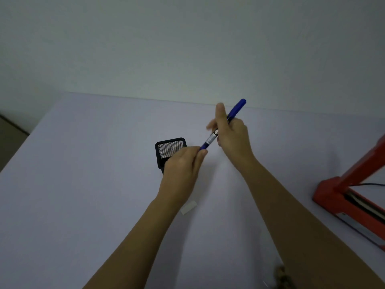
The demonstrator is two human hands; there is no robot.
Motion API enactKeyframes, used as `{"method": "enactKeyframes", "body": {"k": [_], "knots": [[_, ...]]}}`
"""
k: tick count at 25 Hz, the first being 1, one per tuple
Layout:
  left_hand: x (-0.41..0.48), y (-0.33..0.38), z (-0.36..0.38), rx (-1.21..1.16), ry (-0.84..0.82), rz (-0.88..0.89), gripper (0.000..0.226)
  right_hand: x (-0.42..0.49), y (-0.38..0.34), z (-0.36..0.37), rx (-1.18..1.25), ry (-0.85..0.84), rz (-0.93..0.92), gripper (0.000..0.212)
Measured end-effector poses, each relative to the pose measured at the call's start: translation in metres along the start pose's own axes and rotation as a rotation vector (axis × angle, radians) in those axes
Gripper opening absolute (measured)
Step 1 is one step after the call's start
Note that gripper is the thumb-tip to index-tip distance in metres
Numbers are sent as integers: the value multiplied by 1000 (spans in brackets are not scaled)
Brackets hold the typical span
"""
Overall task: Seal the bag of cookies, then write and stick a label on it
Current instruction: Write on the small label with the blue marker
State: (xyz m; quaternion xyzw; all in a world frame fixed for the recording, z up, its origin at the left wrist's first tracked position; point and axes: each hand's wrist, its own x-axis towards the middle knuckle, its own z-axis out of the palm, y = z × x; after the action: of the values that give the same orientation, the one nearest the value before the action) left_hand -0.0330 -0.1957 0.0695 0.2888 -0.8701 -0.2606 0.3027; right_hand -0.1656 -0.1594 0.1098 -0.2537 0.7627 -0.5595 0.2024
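Note:
A blue marker pen (212, 138) is held slanted above the table, its far end pointing up and right. My right hand (231, 136) grips its middle. My left hand (183, 165) pinches its lower end between thumb and fingers. A small white label (189, 207) lies flat on the table just under my left forearm. At the bottom edge, beside my right forearm, a clear bag with brown cookies (281, 277) shows only in part.
A black mesh pen holder (169, 149) stands behind my left hand. A red heat sealer (341, 192) with a black cable sits at the right edge. The pale table (83, 184) ends at a wall behind and drops off at the left.

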Motion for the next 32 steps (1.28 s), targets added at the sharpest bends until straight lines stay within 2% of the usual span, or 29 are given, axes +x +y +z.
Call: {"method": "enactKeyframes", "body": {"k": [2, 5, 10, 11, 14, 15, 18, 21, 23, 25, 27, 30, 32], "knots": [[-8, 14, 10, -46, -62, -41, 46, -3, 5, 4, -3, 37, 103, 56], [-19, 30, 21, -189, -142, -187, 38, 0, 13, 2, 22, 96, 256, 48], [-31, 28, 28, -283, -233, -425, 35, -13, 37, 13, 5, 0, 396, 43], [-34, 27, 28, -314, -242, -471, 38, -11, 39, 13, -14, 19, 413, 43], [-68, 25, 22, -406, -244, -517, 40, 16, 41, -17, -56, 237, 467, 44], [-82, 18, 18, -383, -242, -529, 37, 23, 39, -29, -28, 233, 445, 44], [-102, -12, 14, -208, -168, -576, 24, 20, 37, -33, -89, 53, 256, 50], [-98, -45, -4, -104, -109, -643, 32, -4, 48, -17, 49, 30, 268, 53], [-103, -66, -21, 12, -111, -619, 24, -22, 67, -9, 225, 1, 271, 44], [-111, -83, -29, 146, -133, -593, 10, -43, 88, -3, 279, -66, 216, 29], [-117, -94, -30, 208, -163, -585, 6, -65, 104, 7, 287, -91, 150, 23], [-120, -99, -24, 164, -164, -585, 11, -88, 118, 17, 232, -21, 87, 25], [-122, -96, -24, 116, -107, -618, 32, -95, 123, 22, 151, 6, 31, 23]]}}
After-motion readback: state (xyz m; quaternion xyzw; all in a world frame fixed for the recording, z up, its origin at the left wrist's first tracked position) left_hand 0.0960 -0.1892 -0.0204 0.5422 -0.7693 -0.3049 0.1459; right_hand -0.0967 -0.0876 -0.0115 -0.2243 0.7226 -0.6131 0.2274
